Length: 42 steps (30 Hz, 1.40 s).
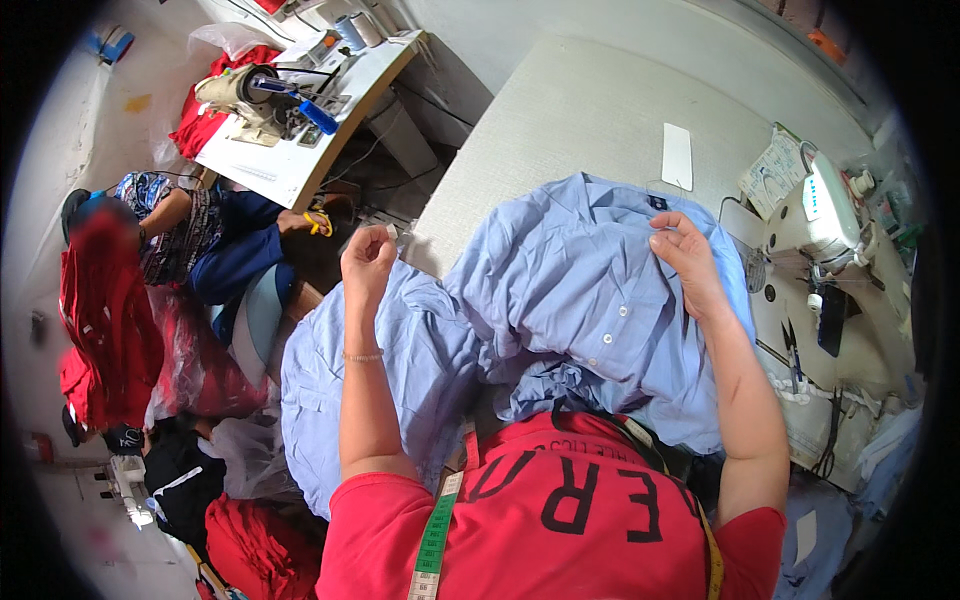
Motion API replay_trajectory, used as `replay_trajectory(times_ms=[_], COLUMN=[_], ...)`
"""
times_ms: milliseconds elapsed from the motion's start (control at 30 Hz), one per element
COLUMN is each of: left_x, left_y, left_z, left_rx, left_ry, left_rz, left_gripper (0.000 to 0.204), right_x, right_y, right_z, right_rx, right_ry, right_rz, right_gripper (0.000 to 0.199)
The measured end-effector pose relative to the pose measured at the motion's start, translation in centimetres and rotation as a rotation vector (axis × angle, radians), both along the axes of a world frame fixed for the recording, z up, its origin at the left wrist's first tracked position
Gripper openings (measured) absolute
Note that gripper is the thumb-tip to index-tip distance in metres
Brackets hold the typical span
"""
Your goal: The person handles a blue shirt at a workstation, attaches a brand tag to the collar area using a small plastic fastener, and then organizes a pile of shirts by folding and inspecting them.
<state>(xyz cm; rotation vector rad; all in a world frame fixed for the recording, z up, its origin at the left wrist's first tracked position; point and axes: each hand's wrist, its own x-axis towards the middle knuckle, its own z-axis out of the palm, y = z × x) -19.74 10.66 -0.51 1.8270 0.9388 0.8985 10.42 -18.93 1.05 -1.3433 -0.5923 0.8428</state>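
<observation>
A light blue button-up shirt [560, 265] lies spread over the pale table, its small white buttons and dark collar label showing. More of the blue cloth [385, 370] hangs down over the near left edge. My left hand [368, 262] is raised above that left part, its fingers curled into a pinch. A tiny pale bit shows by its fingertips, too small to name. Over the shirt's right side, close to the collar label, my right hand [688, 258] has thumb and fingertips drawn together. Whatever it pinches, if anything, cannot be made out.
At the right stands a white sewing machine [825, 215], with black-handled scissors [792, 355] beside it. A white card [677, 157] lies on the table [560, 110]. Another person [165, 215] sits at the left near a second sewing machine [250, 100]. A green measuring tape [435, 540] hangs over my chest.
</observation>
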Motion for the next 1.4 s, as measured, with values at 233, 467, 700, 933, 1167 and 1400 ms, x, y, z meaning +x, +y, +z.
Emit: replay_trajectory(times_ms=[233,467,700,933,1167,1400], left_x=[0.5,1.6,0.7,7.7,16.4,19.4], left_y=[4.4,4.4,-0.9,-10.1,-14.0,-13.0], left_z=[-1.5,0.9,2.0,4.7,4.4,5.7], left_rx=[0.057,-0.039,0.393,0.373,0.011,0.331], left_ry=[0.282,0.403,0.586,0.108,0.064,0.469], left_rz=[-0.222,-0.388,-0.188,-0.317,-0.751,-0.911], left_gripper=[0.010,0.015,0.015,0.013,0.018,0.022], right_x=[-0.1,-0.1,0.0,0.1,-0.4,-0.1], right_y=[0.1,-0.3,0.4,-0.7,-0.5,-0.7], right_z=[0.0,0.2,-0.5,-0.1,0.0,-0.3], right_rx=[-0.011,-0.035,-0.028,-0.033,-0.022,-0.003], right_ry=[-0.001,-0.023,-0.035,-0.068,-0.161,-0.310], right_rz=[0.008,-0.004,0.108,0.120,0.117,0.024], right_gripper=[0.028,0.028,0.027,0.028,0.032,0.032])
